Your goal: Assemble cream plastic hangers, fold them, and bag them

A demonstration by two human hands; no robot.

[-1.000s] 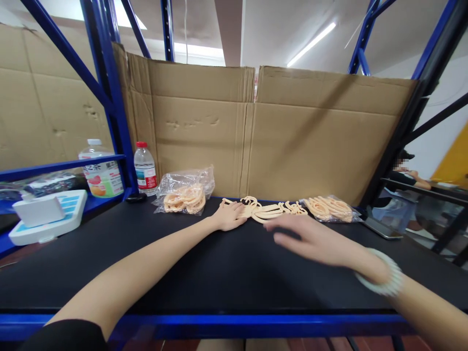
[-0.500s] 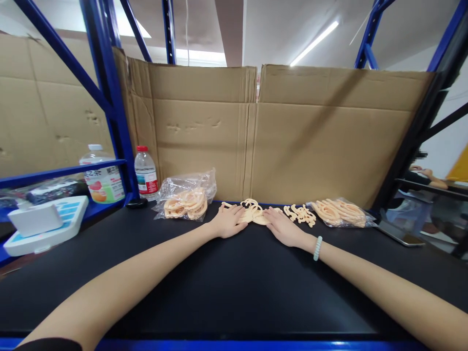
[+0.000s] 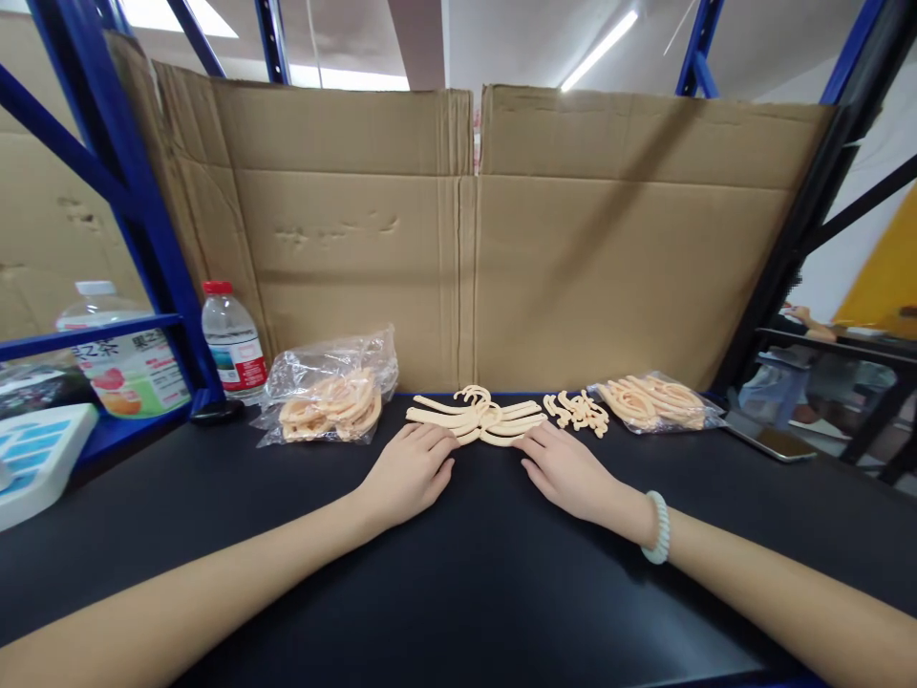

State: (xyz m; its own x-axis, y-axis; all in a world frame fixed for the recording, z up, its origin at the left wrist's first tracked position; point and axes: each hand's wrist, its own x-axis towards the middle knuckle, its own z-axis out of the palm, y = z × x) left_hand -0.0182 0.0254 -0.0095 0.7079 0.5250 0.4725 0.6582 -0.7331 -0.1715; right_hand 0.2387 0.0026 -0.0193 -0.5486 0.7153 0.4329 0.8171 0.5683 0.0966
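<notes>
Spanning nine to three o'clock, pale-cream, hook-topped plastic hangers (image 3: 462, 419) are touched alike by the loosely curled left hand (image 3: 408, 473), at their eight, and right hand (image 3: 569, 470), at their four; grip cannot be told.

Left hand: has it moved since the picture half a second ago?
Yes. Judged against the cardboard seam, the left hand has drawn back, away from the cardboard, and slightly left; it now touches the near side of the hangers.
</notes>
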